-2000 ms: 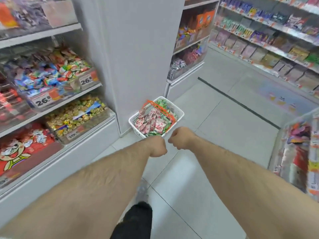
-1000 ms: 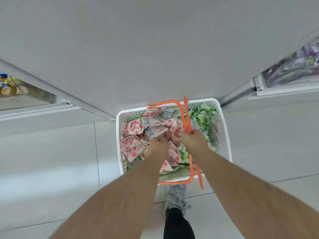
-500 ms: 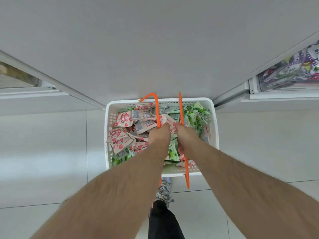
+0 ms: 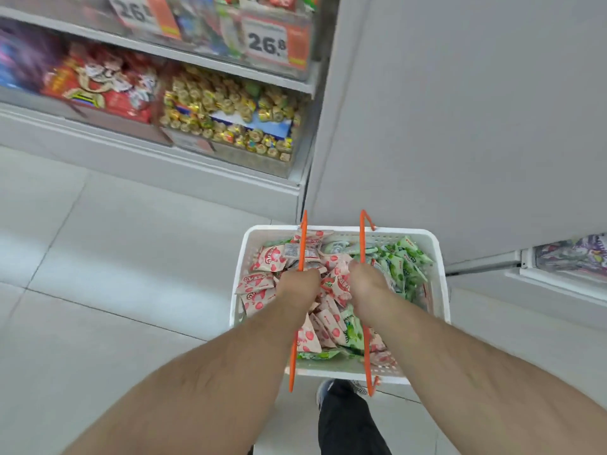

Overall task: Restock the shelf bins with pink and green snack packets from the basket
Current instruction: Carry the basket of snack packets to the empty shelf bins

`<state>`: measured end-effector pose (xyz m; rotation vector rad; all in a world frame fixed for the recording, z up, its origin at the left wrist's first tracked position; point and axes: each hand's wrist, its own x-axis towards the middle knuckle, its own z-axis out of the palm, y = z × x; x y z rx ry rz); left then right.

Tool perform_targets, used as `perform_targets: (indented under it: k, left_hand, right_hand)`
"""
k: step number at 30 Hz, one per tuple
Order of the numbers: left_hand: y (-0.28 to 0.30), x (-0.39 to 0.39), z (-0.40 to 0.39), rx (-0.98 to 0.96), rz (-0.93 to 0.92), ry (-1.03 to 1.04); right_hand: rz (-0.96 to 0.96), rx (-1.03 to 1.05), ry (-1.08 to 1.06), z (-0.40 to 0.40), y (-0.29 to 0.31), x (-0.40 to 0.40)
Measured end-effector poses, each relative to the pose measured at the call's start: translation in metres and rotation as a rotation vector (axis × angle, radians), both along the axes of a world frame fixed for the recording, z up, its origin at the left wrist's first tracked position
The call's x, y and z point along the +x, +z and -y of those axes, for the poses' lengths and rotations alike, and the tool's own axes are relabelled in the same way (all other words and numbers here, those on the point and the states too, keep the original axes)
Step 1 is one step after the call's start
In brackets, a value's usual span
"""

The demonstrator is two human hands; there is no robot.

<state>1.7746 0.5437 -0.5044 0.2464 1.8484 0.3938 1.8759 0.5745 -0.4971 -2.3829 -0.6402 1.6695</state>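
A white plastic basket (image 4: 437, 277) with two orange wire handles hangs in front of me above the floor. Pink snack packets (image 4: 267, 257) fill its left and middle; green packets (image 4: 402, 257) lie on its right side. My left hand (image 4: 297, 285) grips the left orange handle (image 4: 301, 241). My right hand (image 4: 366, 280) grips the right orange handle (image 4: 362, 238). Both handles stand upright, and my fingers are hidden under the backs of my hands.
Shelves stand at upper left: a bin of gold-wrapped sweets (image 4: 230, 116), a red snack box (image 4: 101, 83) and price tags (image 4: 266, 42) above. A grey end panel (image 4: 460, 110) rises behind the basket. Another low shelf (image 4: 571, 257) shows at right. My shoe (image 4: 325, 390) is below the basket.
My hands have moved apart, each pulling one orange handle upright. The view has swung left and up, bringing the shelf bins into sight.
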Motion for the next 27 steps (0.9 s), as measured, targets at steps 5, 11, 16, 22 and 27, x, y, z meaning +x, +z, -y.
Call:
perform_targets:
  k: [5, 11, 16, 22, 27]
  left_hand:
    - [0.054, -0.125, 0.054, 0.126, 0.101, 0.177]
    - [0.114, -0.283, 0.114, 0.222, 0.031, 0.372]
    - [0.170, -0.413, 0.157, 0.208, -0.131, 0.585]
    - [0.220, -0.557, 0.171, 0.240, -0.252, 0.649]
    - [0.232, -0.678, 0.170, 0.248, -0.286, 0.741]
  right_hand:
    - [0.122, 0.090, 0.249, 0.035, 0.068, -0.126]
    - [0.028, 0.141, 0.425, 0.074, 0.132, -0.293]
    - [-0.069, 0.181, 0.533, 0.102, 0.188, -0.428]
    - [-0.221, 0.222, 0.642, 0.115, 0.234, -0.592]
    - [-0.290, 0.163, 0.634, 0.111, 0.224, -0.725]
